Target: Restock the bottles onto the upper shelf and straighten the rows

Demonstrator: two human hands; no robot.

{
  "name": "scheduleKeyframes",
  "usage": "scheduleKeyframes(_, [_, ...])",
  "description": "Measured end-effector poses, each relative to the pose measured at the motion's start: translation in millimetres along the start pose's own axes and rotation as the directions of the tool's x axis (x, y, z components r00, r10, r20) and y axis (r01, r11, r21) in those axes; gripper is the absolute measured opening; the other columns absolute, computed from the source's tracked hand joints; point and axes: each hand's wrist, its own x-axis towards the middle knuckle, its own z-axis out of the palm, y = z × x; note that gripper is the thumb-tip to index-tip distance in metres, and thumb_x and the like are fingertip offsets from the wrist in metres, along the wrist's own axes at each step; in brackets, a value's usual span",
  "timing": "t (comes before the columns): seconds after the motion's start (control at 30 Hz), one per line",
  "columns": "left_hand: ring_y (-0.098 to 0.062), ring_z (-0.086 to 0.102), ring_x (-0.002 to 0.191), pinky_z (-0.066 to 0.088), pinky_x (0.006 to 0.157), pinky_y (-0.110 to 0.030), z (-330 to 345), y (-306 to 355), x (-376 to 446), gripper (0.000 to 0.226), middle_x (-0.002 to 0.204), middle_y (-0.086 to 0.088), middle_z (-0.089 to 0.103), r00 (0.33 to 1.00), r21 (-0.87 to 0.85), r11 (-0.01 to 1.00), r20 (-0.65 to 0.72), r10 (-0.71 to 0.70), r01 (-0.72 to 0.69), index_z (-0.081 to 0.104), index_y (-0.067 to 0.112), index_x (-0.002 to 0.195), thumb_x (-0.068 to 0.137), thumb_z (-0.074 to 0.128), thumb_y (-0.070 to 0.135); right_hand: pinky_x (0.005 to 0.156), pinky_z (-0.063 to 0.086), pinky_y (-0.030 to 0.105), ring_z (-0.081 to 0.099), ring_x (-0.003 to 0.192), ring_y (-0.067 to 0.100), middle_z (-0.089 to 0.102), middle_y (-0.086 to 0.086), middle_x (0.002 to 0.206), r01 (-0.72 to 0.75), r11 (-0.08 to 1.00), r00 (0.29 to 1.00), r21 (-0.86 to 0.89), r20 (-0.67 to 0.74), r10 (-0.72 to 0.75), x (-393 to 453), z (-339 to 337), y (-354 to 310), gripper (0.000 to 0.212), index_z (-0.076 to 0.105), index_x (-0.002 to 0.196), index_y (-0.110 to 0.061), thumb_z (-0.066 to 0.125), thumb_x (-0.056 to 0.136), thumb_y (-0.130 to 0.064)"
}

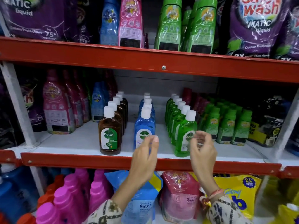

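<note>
Three rows of white-capped Dettol bottles stand front to back on the middle shelf point(84, 139): a brown row point(110, 133), a blue row point(144, 126) and a green row point(184, 131). My left hand point(145, 157) hovers just in front of the first blue bottle, fingers loosely curled, holding nothing. In front of the first green bottle is my right hand point(202, 151), fingers apart and empty. On the upper shelf point(145, 59) stand a blue, a pink point(131, 21) and green tall bottles point(169, 25).
Purple detergent pouches point(37, 16) flank the upper shelf. Pink bottles point(56, 107) sit left of the Dettol rows, small green bottles point(226, 125) to the right. Below are magenta bottles point(68, 196) and Comfort refill pouches point(179, 194). A white upright point(17, 102) bounds the bay on the left.
</note>
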Motion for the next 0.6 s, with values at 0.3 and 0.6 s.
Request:
scheduleKeyframes(0.3, [-0.043, 0.048, 0.132, 0.036, 0.112, -0.048, 54.7, 41.2, 22.0, 0.099, 0.138, -0.028, 0.054, 0.902, 0.049, 0.967, 0.351, -0.251, 0.250, 0.044, -0.001, 0.140, 0.091, 0.003, 0.075, 0.083, 0.042, 0.047, 0.060, 0.086, 0.042, 0.055, 0.002, 0.068, -0.042, 0.946, 0.919, -0.321, 0.360, 0.163, 19.1, -4.8, 25.4, 0.030, 0.055, 0.091, -0.014, 0.029, 0.087, -0.029])
scheduleKeyframes(0.6, [-0.023, 0.063, 0.108, 0.042, 0.107, -0.042, 59.6, 12.5, 47.8, 0.082, 0.105, 0.004, 0.057, 0.880, -0.063, 0.946, 0.391, -0.269, 0.317, 0.046, 0.045, 0.081, 0.052, 0.002, 0.108, 0.074, 0.052, 0.045, 0.062, 0.081, 0.038, 0.072, 0.017, 0.083, -0.012, 0.970, 0.951, -0.243, 0.297, 0.086, 21.0, -9.9, 41.5, 0.032, 0.065, 0.112, -0.015, 0.039, 0.094, -0.020])
